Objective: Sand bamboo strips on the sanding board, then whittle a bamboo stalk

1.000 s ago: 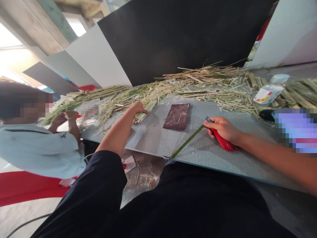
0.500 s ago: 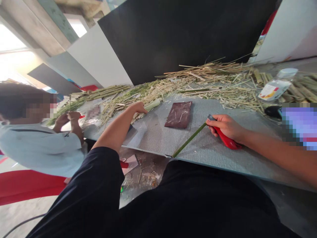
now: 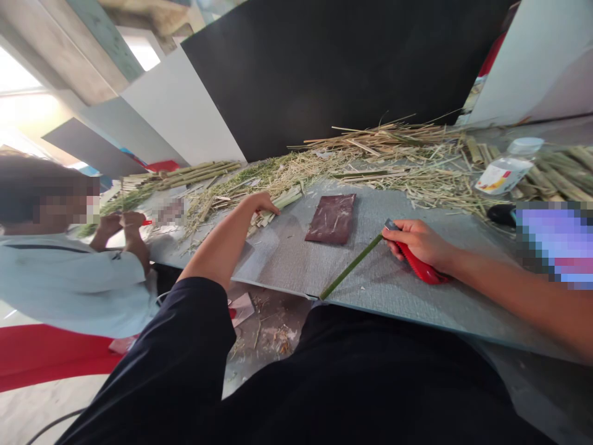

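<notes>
My left hand (image 3: 262, 203) reaches over a small bundle of pale split bamboo strips (image 3: 288, 198) on the table, its fingers bent around them and partly hidden. In my right hand (image 3: 414, 238) is a red-handled utility knife (image 3: 424, 269), its metal head poking out past the thumb. The same hand pinches the upper end of a green bamboo strip (image 3: 352, 266). That strip slants down to the table's near edge, by my lap. Between my hands lies a flat dark brown rectangular piece (image 3: 331, 218) with pale scuffs.
Bamboo shavings (image 3: 315, 157) are heaped along the back of the grey table (image 3: 273, 259). A clear jar with a white lid (image 3: 507, 167), cut bamboo pieces (image 3: 560, 176) and a blurred-out screen (image 3: 556, 241) are at right. At left sits another person (image 3: 69, 272), hands raised.
The view has shifted slightly. My left hand's fingers have dipped a little over the bamboo strips. My right hand keeps the knife and green strip in nearly the same place.
</notes>
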Demonstrator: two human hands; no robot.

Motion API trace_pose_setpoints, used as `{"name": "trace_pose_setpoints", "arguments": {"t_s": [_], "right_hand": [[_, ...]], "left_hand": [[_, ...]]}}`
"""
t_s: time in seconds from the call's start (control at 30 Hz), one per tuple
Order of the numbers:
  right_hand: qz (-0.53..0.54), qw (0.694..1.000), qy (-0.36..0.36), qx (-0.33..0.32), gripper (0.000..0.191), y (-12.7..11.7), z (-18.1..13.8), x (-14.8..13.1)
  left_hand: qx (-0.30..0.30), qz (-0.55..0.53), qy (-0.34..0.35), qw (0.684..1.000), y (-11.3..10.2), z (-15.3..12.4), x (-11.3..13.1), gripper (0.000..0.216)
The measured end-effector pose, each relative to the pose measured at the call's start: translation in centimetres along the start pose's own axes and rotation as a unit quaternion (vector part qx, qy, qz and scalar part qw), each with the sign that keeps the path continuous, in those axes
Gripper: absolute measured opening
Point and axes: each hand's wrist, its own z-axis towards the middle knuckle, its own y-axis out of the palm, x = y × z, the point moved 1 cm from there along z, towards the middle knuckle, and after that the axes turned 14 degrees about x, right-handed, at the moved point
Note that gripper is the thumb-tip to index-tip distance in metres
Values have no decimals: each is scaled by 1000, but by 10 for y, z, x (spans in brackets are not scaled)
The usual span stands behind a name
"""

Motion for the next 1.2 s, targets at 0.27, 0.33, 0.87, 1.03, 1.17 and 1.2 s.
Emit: {"name": "trace_pose_setpoints", "arguments": {"t_s": [0.27,0.33,0.87,1.03,1.17,1.2], "right_hand": [[23,1000,16,10,46,0,2,-1],[27,999,6,23,46,-4,5,-3],[76,996,12,45,39,-27,20,-2],[105,992,47,-49,35,-22,17,1],[109,982,67,-137,37,-19,9,-1],[118,978,71,-157,37,-18,7,-1]], "left_hand": [[121,-45,39,991,-37,-51,53,66],[159,-95,89,979,-32,-79,91,60],[-107,-666,191,713,69,-177,265,15],[-110,-697,175,686,73,-183,257,21],[-134,-730,195,641,68,-191,255,26],[-145,-736,201,630,67,-194,255,25]]}}
